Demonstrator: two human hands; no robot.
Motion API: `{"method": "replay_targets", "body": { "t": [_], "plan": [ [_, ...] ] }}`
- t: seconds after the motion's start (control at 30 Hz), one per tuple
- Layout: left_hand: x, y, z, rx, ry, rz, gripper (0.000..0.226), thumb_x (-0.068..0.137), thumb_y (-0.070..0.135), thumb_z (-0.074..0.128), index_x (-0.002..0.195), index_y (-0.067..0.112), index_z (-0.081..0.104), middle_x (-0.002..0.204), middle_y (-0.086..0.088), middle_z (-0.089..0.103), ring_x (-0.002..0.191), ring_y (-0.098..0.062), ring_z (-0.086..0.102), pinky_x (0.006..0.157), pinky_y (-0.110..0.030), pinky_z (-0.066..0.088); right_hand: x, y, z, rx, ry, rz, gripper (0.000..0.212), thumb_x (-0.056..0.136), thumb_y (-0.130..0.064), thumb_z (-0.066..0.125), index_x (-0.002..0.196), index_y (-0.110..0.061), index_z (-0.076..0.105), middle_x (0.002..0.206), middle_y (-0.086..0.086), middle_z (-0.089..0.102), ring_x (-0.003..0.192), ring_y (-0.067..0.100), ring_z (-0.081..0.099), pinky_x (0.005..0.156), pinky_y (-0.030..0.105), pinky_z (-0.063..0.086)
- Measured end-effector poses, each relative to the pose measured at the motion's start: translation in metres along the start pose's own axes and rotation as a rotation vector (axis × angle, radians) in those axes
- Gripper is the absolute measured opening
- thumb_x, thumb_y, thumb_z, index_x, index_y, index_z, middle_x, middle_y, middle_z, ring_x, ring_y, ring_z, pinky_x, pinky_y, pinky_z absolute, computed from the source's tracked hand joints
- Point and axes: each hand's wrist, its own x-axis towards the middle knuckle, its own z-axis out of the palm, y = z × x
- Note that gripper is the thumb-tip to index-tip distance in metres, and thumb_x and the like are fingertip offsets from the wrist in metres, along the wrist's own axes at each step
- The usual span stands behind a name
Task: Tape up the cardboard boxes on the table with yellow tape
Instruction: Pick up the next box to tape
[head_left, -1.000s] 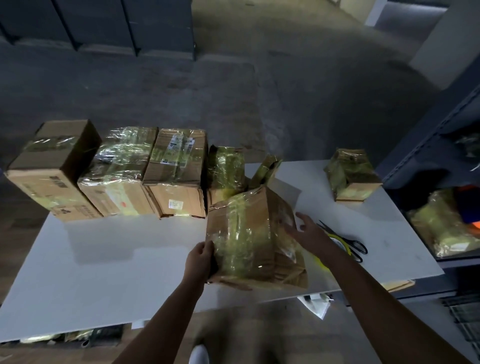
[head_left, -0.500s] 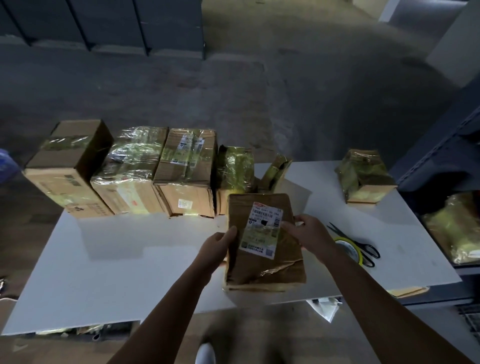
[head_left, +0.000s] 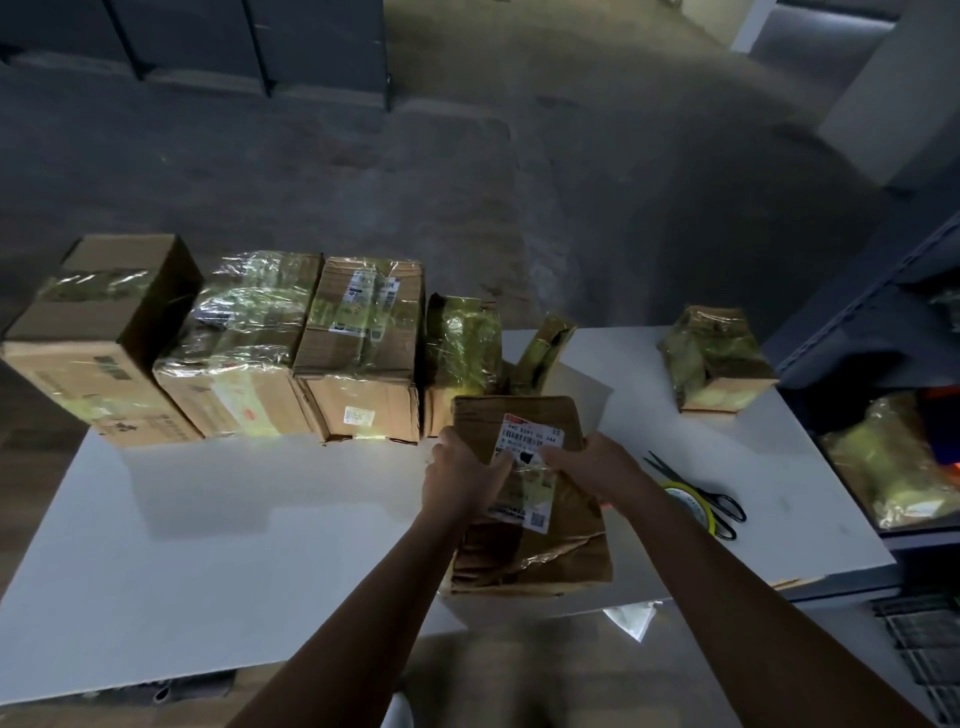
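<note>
We have the front box (head_left: 540, 551) lying flat at the near edge of the white table (head_left: 234, 519), its label (head_left: 530, 467) face up, and both hands on it. Our left hand (head_left: 462, 478) curls over its left edge; our right hand (head_left: 592, 467) grasps the right edge with the fingers reaching in over the label. Whether those fingertips pinch at the film there or only press it down, we cannot tell.

The box is plain brown corrugated card, squat and rectangular, with a glossy wrinkled strip across its near end and a crease running through that corner. It looks soft and tired rather than crisp. We judge it light enough to turn with two hands, but the walls will likely give if squeezed mid-panel, so the edges and corners are the places to hold. The glossy patches will be slicker than the bare card.

The yellow tape roll (head_left: 691, 506) lies just right of the box, with black scissors (head_left: 722, 506) touching or overlapping it, both within easy reach of our right hand.

Along the far edge stands a row of boxes (head_left: 363, 353) packed side by side, most of them sheathed in shiny yellowish tape that bunches and catches the light. A smaller taped box (head_left: 714, 358) sits apart at the far right — wrapped nearly all over.
</note>
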Motion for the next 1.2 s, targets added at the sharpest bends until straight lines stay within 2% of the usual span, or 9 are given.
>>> {"method": "replay_targets", "body": {
  "t": [0.27, 0.4, 0.53, 0.6, 0.73, 0.9, 1.03, 1.13, 1.2],
  "plan": [
    [0.007, 0.012, 0.007, 0.156, 0.085, 0.117, 0.107, 0.075, 0.049, 0.075, 0.148, 0.006, 0.009, 0.142, -0.017, 0.032, 0.128, -0.033, 0.037, 0.098, -0.045, 0.041, -0.003, 0.005, 0.001, -0.018, 0.007, -0.039, 0.06, 0.081, -0.06, 0.061, 0.116, -0.011, 0.061, 0.106, 0.01, 0.066, 0.093, 0.024, 0.065, 0.086, 0.043, 0.054],
    [0.013, 0.021, 0.003, 0.225, 0.038, 0.121, 0.119, 0.071, 0.041, 0.08, 0.151, 0.011, -0.003, 0.151, -0.018, 0.018, 0.135, -0.039, 0.029, 0.104, -0.051, 0.039, 0.002, 0.007, -0.001, -0.048, -0.023, -0.086, 0.063, 0.081, -0.062, 0.059, 0.119, -0.012, 0.06, 0.111, 0.01, 0.065, 0.097, 0.025, 0.063, 0.088, 0.042, 0.053],
    [0.021, 0.037, -0.003, 0.33, -0.069, 0.109, 0.119, 0.067, 0.034, 0.084, 0.152, 0.022, 0.002, 0.151, -0.02, 0.011, 0.135, -0.048, 0.027, 0.105, -0.058, 0.038, 0.013, 0.004, -0.006, -0.07, -0.084, -0.168, 0.066, 0.079, -0.056, 0.064, 0.126, -0.011, 0.054, 0.119, 0.011, 0.062, 0.103, 0.025, 0.062, 0.089, 0.042, 0.053],
    [0.022, 0.041, -0.003, 0.367, -0.086, 0.09, 0.115, 0.067, 0.035, 0.084, 0.152, 0.02, 0.007, 0.149, -0.022, 0.014, 0.132, -0.047, 0.032, 0.104, -0.056, 0.04, 0.019, 0.003, -0.011, -0.067, -0.142, -0.201, 0.068, 0.078, -0.055, 0.066, 0.127, -0.009, 0.053, 0.116, 0.012, 0.062, 0.1, 0.026, 0.063, 0.086, 0.039, 0.055],
    [0.02, 0.041, -0.001, 0.399, -0.055, 0.094, 0.108, 0.066, 0.033, 0.084, 0.149, 0.015, 0.018, 0.142, -0.022, 0.024, 0.122, -0.042, 0.044, 0.097, -0.048, 0.05, 0.025, 0.002, -0.015, -0.102, -0.213, -0.239, 0.054, 0.078, -0.051, 0.07, 0.11, -0.008, 0.062, 0.091, 0.011, 0.069, 0.075, 0.024, 0.069, 0.062, 0.036, 0.055],
    [0.018, 0.044, -0.001, 0.419, -0.036, 0.107, 0.099, 0.064, 0.039, 0.085, 0.143, 0.014, 0.03, 0.135, -0.021, 0.035, 0.114, -0.035, 0.051, 0.089, -0.034, 0.052, 0.032, 0.003, -0.018, -0.125, -0.233, -0.335, 0.041, 0.08, -0.048, 0.068, 0.097, -0.01, 0.068, 0.089, 0.01, 0.07, 0.072, 0.021, 0.067, 0.06, 0.03, 0.049],
    [0.02, 0.042, -0.011, 0.373, -0.117, 0.11, 0.084, 0.07, 0.035, 0.083, 0.137, 0.014, 0.039, 0.134, -0.021, 0.047, 0.116, -0.035, 0.055, 0.092, -0.045, 0.053, 0.031, 0.005, -0.022, -0.146, -0.266, -0.402, 0.034, 0.088, -0.044, 0.06, 0.097, -0.013, 0.067, 0.087, 0.006, 0.068, 0.077, 0.018, 0.066, 0.067, 0.031, 0.05],
    [0.016, 0.051, -0.007, 0.523, -0.057, 0.105, 0.094, 0.073, 0.038, 0.081, 0.149, 0.019, 0.029, 0.151, -0.024, 0.024, 0.136, -0.042, 0.032, 0.106, -0.053, 0.04, 0.031, 0.015, -0.03, -0.064, -0.26, -0.392, 0.03, 0.095, -0.042, 0.05, 0.088, -0.015, 0.062, 0.074, 0.0, 0.063, 0.069, 0.016, 0.062, 0.059, 0.026, 0.045],
    [0.01, 0.061, 0.003, 0.65, 0.044, 0.191, 0.087, 0.076, 0.036, 0.079, 0.148, 0.023, 0.033, 0.158, -0.017, 0.011, 0.143, -0.041, 0.015, 0.11, -0.057, 0.031, 0.033, 0.026, -0.038, 0.029, -0.247, -0.334, 0.028, 0.096, -0.042, 0.047, 0.096, -0.017, 0.059, 0.082, 0.002, 0.065, 0.07, 0.016, 0.066, 0.062, 0.03, 0.05]
  ]
}}
